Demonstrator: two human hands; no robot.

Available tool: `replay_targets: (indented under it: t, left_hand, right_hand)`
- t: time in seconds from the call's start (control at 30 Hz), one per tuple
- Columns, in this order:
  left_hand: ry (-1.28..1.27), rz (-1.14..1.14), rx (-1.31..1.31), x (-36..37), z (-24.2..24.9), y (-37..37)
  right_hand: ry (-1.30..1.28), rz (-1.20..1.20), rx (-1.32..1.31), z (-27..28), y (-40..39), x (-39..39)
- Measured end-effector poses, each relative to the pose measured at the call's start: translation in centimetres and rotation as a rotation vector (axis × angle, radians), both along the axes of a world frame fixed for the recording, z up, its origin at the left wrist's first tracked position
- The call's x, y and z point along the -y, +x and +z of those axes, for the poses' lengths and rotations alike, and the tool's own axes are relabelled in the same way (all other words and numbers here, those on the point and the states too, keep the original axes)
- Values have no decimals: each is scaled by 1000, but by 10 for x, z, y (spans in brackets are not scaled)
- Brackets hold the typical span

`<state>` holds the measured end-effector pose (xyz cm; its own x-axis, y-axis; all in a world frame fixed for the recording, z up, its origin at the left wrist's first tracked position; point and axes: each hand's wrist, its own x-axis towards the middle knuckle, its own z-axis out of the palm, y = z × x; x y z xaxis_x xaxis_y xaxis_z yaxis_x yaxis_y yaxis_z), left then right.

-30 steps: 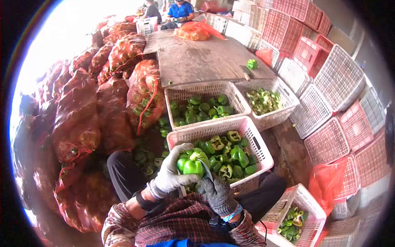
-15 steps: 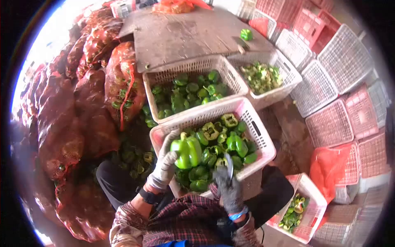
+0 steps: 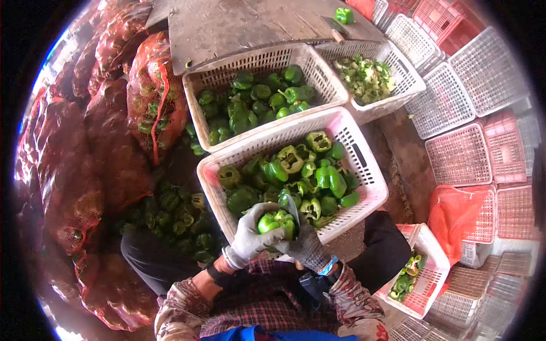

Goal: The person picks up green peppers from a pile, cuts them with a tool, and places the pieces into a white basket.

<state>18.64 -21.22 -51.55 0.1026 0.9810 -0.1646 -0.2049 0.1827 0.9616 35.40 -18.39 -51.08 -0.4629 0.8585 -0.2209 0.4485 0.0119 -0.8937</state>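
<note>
My gloved left hand [image 3: 253,234] is wrapped round a green pepper [image 3: 277,224] above the near edge of a pinkish-white crate [image 3: 375,181]. Beside it, my right hand [image 3: 307,248], in a dark grey glove, is closed on a knife [image 3: 293,209] whose blade points up against the pepper's right side. Cut and whole green peppers [image 3: 330,178] fill much of the crate. Behind that stands another crate [image 3: 192,108] of green peppers, and to its right a crate [image 3: 407,91] with pale green cut pieces [image 3: 365,78].
Red mesh sacks [image 3: 114,142] pile up at the left, with loose peppers [image 3: 199,238] on the floor. A board [image 3: 239,28] at the back bears a pepper [image 3: 344,15] and a wooden-handled knife [image 3: 336,35]. Stacked crates [image 3: 458,153] and a small crate [image 3: 437,273] stand right.
The left hand has brought the pepper down and right, turning it. The right hand has moved up beside it with the knife, so both hands are now together. The camera view has shifted.
</note>
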Motion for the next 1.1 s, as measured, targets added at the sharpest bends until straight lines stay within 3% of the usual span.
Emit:
replay_targets:
  t: [0.07,0.13,0.17,0.2,0.23,0.27,0.33,0.37,0.4,0.47,0.53,0.6,0.67,0.77,0.87,0.93,1.0,1.07,1.1]
  left_hand:
    - [-65,-40,44,0,-5,3]
    - [-204,-87,85,0,-9,6]
    - [-253,-55,471,3,-18,7]
    - [-218,-47,462,1,-20,8]
    - [-186,-42,452,-1,-21,9]
    - [-153,-40,442,-4,-23,10]
    - [-185,101,640,-12,-25,14]
    - [-204,194,626,-19,-22,11]
    - [-232,292,609,-27,-20,6]
    - [-47,348,-10,-39,-3,-3]
    - [276,343,-1207,-46,-7,-21]
    - [229,99,-833,-32,12,-26]
    - [-43,-131,-216,-18,32,-9]
    - [-143,-55,-309,-9,5,12]
    - [-153,-32,-185,-2,-23,24]
    - [-271,-9,33,0,-16,28]
    - [-396,-23,219,-1,-9,27]
    - [-349,-10,375,5,-24,28]
    - [-339,-11,495,7,-25,27]
  right_hand:
    - [206,39,-80,-28,13,2]
    - [-193,37,-253,-17,30,-1]
    - [-425,4,-340,-3,38,-2]
    - [-656,-25,-425,11,41,-4]
    - [-696,-141,-653,20,36,-2]
    - [-718,-8,-496,-22,60,-8]
    - [-819,-308,-849,-2,50,2]
    - [-790,-202,-966,-11,54,4]
    - [-618,-308,-875,-9,40,-2]
    - [-324,-276,-631,6,30,-9]
    - [343,-215,-60,-4,31,-21]
    - [402,-159,94,4,30,-21]
    - [376,-93,181,22,22,-16]
    - [405,-35,262,19,19,-9]
    - [420,34,326,15,25,-4]
    - [403,101,341,23,26,-1]
    - [414,71,195,16,28,1]
    - [455,32,79,2,28,3]
    - [351,-83,-52,-18,28,8]
